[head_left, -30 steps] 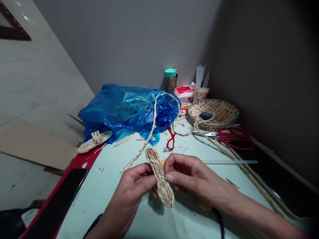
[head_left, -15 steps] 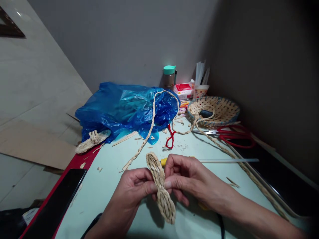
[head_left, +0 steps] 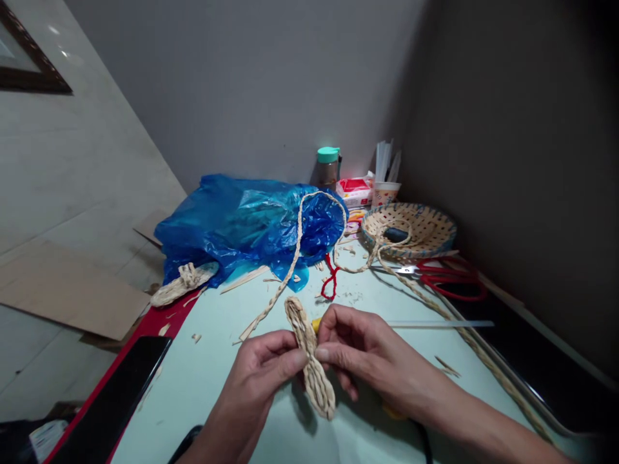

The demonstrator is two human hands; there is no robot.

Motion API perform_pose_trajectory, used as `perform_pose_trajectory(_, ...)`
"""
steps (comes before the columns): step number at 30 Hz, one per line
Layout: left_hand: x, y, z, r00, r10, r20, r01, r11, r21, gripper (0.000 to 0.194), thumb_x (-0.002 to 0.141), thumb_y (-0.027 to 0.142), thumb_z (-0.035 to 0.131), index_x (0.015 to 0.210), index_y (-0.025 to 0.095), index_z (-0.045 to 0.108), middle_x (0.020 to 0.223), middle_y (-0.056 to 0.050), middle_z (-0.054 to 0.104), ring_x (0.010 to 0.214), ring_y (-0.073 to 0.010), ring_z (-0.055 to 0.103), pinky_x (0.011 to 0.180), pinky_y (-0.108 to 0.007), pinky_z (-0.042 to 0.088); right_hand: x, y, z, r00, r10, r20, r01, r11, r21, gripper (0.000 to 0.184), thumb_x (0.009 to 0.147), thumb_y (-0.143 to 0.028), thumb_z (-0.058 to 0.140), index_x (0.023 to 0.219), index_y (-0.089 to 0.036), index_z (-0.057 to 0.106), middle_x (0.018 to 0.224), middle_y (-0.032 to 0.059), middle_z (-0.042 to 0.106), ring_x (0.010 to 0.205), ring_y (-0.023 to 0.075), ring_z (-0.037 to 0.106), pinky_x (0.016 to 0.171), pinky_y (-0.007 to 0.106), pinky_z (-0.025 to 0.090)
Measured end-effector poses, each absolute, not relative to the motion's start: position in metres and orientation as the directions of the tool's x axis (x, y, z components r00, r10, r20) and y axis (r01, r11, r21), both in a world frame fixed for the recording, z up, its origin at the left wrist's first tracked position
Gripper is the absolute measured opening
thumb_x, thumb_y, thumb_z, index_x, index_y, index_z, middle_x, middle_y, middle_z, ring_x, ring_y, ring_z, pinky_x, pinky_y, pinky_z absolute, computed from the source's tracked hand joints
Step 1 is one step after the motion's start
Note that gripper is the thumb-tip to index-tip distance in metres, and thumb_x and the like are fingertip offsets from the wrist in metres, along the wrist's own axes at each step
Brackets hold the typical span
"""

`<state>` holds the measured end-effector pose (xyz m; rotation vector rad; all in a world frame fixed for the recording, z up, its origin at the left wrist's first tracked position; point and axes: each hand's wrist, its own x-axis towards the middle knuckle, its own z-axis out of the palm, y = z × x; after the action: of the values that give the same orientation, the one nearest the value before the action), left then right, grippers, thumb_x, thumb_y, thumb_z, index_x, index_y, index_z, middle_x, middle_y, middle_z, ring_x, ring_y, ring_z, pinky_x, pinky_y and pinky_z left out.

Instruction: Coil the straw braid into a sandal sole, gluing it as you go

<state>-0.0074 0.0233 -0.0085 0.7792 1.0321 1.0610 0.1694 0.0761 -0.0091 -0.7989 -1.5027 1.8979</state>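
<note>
A coiled piece of braided straw (head_left: 320, 390), pinched narrow at its waist into a bow-like shape, is held tilted above the table. My left hand (head_left: 271, 370) is closed on it from the left, thumb at the waist. From the other side my right hand (head_left: 360, 351) pinches the same waist between thumb and fingers. Just behind the right hand, part of a yellow handle (head_left: 316, 325) shows; the hand hides the rest. A loose straw braid (head_left: 275, 298) lies beyond the hands, its frayed end near my left hand. Further off sits a small red twisted loop (head_left: 329, 285).
A blue plastic bag (head_left: 236, 222) lies at the back, with a finished-looking straw piece (head_left: 184, 287) beside it. Red-handled scissors (head_left: 449, 277), a woven basket (head_left: 430, 232), a translucent stick (head_left: 445, 323) and a black tablet-like slab (head_left: 532, 367) are at right. A dark phone-like slab (head_left: 116, 399) is at left.
The view has tipped slightly upward, so the background sits lower. Both hands keep their hold on the straw piece, which has turned a little; my fingers have shifted slightly at its waist.
</note>
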Motion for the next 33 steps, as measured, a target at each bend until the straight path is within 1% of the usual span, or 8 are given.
perform_pose_trajectory(5, -0.010, 0.025, -0.012, 0.148, 0.948, -0.281, -0.223, 0.308, 0.925, 0.016, 0.082, 0.032, 0.075, 0.089, 0.019, 0.080, 0.073, -0.003, 0.070, 0.073, -0.0154, 0.059, 0.074, -0.025, 0.044, 0.172, 0.079, -0.006, -0.651, 0.755, -0.080, 0.024, -0.085, -0.996, 0.024, 0.089, -0.041, 0.068, 0.099, -0.021, 0.060, 0.074, -0.0038, 0.059, 0.061, 0.0101, 0.049, 0.055, 0.022, 0.039)
perform_pose_trajectory(8, -0.011, 0.025, -0.010, 0.149, 0.954, -0.259, -0.156, 0.281, 0.947, 0.016, 0.082, 0.030, 0.074, 0.092, 0.020, 0.081, 0.080, -0.003, 0.072, 0.081, -0.0166, 0.060, 0.079, -0.025, 0.044, 0.174, 0.082, 0.000, -0.667, 0.744, -0.039, 0.052, -0.006, -0.999, 0.025, 0.089, -0.043, 0.068, 0.099, -0.020, 0.065, 0.076, -0.0029, 0.054, 0.070, 0.0132, 0.045, 0.063, 0.027, 0.036)
perform_pose_trajectory(11, -0.011, 0.024, -0.008, 0.194, 0.954, -0.229, -0.145, 0.259, 0.955, 0.017, 0.083, 0.029, 0.072, 0.093, 0.020, 0.082, 0.084, -0.004, 0.075, 0.085, -0.0186, 0.063, 0.082, -0.026, 0.045, 0.176, 0.084, 0.006, -0.745, 0.665, -0.047, 0.018, -0.051, -0.999, 0.023, 0.086, -0.042, 0.071, 0.092, -0.020, 0.069, 0.078, -0.0028, 0.051, 0.071, 0.0134, 0.040, 0.064, 0.028, 0.033)
perform_pose_trajectory(15, -0.009, 0.022, -0.007, 0.224, 0.941, -0.254, -0.183, 0.296, 0.937, 0.015, 0.083, 0.026, 0.073, 0.093, 0.021, 0.082, 0.090, -0.005, 0.077, 0.085, -0.0180, 0.066, 0.085, -0.026, 0.046, 0.176, 0.084, 0.005, -0.787, 0.613, -0.076, -0.025, -0.155, -0.988, 0.026, 0.080, -0.037, 0.077, 0.097, -0.018, 0.072, 0.080, -0.0029, 0.052, 0.073, 0.0130, 0.040, 0.065, 0.027, 0.033)
perform_pose_trajectory(19, -0.009, 0.020, -0.007, 0.224, 0.928, -0.298, -0.265, 0.352, 0.898, 0.010, 0.079, 0.026, 0.077, 0.086, 0.022, 0.083, 0.081, -0.003, 0.077, 0.082, -0.0166, 0.066, 0.082, -0.023, 0.045, 0.175, 0.083, -0.001, -0.765, 0.631, -0.126, -0.031, -0.232, -0.972, 0.030, 0.077, -0.034, 0.081, 0.098, -0.017, 0.070, 0.079, -0.0033, 0.050, 0.071, 0.0127, 0.038, 0.065, 0.027, 0.032)
perform_pose_trajectory(24, -0.010, 0.021, -0.007, 0.272, 0.886, -0.376, -0.333, 0.453, 0.827, 0.015, 0.072, 0.029, 0.083, 0.085, 0.020, 0.082, 0.077, -0.003, 0.075, 0.077, -0.0149, 0.065, 0.080, -0.023, 0.045, 0.175, 0.081, -0.002, -0.783, 0.601, -0.159, -0.054, -0.320, -0.946, 0.027, 0.074, -0.029, 0.083, 0.088, -0.017, 0.064, 0.076, -0.0044, 0.046, 0.069, 0.0113, 0.036, 0.065, 0.027, 0.032)
perform_pose_trajectory(29, -0.010, 0.022, -0.009, 0.375, 0.854, -0.361, -0.369, 0.495, 0.787, 0.018, 0.071, 0.026, 0.084, 0.088, 0.018, 0.080, 0.079, -0.004, 0.073, 0.079, -0.0147, 0.064, 0.081, -0.024, 0.044, 0.176, 0.081, -0.001, -0.824, 0.538, -0.176, -0.065, -0.399, -0.915, 0.028, 0.071, -0.025, 0.085, 0.083, -0.014, 0.062, 0.075, -0.0042, 0.050, 0.067, 0.0095, 0.038, 0.062, 0.024, 0.030)
perform_pose_trajectory(33, -0.008, 0.022, -0.010, 0.424, 0.843, -0.330, -0.360, 0.492, 0.793, 0.017, 0.075, 0.024, 0.081, 0.089, 0.016, 0.078, 0.082, -0.005, 0.070, 0.079, -0.0144, 0.061, 0.081, -0.024, 0.043, 0.176, 0.083, -0.002, -0.845, 0.506, -0.171, -0.081, -0.438, -0.895, 0.031, 0.068, -0.023, 0.087, 0.085, -0.013, 0.064, 0.076, -0.0032, 0.058, 0.064, 0.0077, 0.044, 0.061, 0.021, 0.035)
